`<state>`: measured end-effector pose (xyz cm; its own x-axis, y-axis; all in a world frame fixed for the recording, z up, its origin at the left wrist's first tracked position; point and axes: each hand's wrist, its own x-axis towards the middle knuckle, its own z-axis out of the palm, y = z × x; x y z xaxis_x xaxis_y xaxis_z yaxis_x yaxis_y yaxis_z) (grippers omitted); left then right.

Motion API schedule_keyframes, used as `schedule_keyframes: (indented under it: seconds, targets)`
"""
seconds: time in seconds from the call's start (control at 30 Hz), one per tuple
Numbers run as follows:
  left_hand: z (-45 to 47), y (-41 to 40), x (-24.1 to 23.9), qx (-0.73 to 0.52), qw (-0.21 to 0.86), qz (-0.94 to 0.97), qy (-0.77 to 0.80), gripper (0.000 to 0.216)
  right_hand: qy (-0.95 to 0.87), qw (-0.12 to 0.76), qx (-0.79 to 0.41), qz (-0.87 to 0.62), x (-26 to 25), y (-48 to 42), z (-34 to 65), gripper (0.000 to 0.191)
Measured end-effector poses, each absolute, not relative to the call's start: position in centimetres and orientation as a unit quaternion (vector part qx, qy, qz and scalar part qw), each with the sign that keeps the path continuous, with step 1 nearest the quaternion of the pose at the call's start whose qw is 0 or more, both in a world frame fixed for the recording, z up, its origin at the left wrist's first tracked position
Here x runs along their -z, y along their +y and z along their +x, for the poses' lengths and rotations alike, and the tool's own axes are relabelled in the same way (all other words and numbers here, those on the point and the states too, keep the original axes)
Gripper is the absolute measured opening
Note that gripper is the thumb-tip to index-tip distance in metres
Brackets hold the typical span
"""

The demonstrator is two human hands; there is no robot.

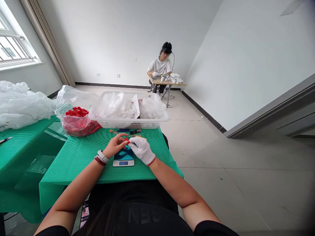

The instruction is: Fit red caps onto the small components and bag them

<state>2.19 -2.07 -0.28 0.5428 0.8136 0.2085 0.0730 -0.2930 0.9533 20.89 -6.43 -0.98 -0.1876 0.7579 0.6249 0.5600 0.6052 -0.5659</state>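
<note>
My bare left hand [115, 145], with a white band and a dark red bead bracelet at the wrist, pinches a small red piece [127, 140]. In a white knitted glove, my right hand [141, 150] grips the same piece from the other side. Its exact kind is too small to make out. Below both hands lies a digital scale [123, 163], its display reading about zero and its blue shiny plate partly covered by my fingers. Behind my left hand, a clear plastic bag [80, 123] stands open, filled with many similar red pieces.
A white plastic basket [130, 124] with bagged items borders the table's far side. Small tools and a black object [135, 131] lie before it. A green cloth [81, 157] covers the table. White plastic bags [22, 105] pile up left. Another person [161, 67] sits at a far table.
</note>
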Motion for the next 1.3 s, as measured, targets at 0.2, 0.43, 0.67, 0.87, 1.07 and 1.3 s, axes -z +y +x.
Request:
schedule_keyframes:
  seconds: [0.2,0.43,0.67,0.87,1.07,1.3]
  targets:
    - [1.9,-1.7,0.4,-0.367,0.358,0.789,0.338,0.038,-0.746,0.484,-0.097,-0.448,1.4,-6.1,21.3,0.011]
    - [2.0,-1.7,0.3,-0.342,0.328,0.821,0.319,0.033,-0.751,0.473,-0.137,-0.441,0.8,-6.5,21.1,0.011]
    - [2.2,-2.1,0.6,-0.315,0.41,0.796,0.314,0.033,-0.752,0.486,-0.145,-0.421,0.5,-6.5,21.1,0.012]
    - [2.1,-2.1,0.6,-0.312,0.406,0.794,0.327,0.03,-0.758,0.467,-0.164,-0.424,0.1,-6.7,21.1,0.017]
    - [2.1,-1.7,0.9,-0.364,0.416,0.769,0.322,0.027,-0.772,0.459,-0.157,-0.41,0.6,-6.5,20.9,0.015]
    - [2.3,-1.5,1.1,-0.419,0.555,0.662,0.278,0.034,-0.781,0.427,-0.13,-0.437,1.3,-6.3,20.6,0.016]
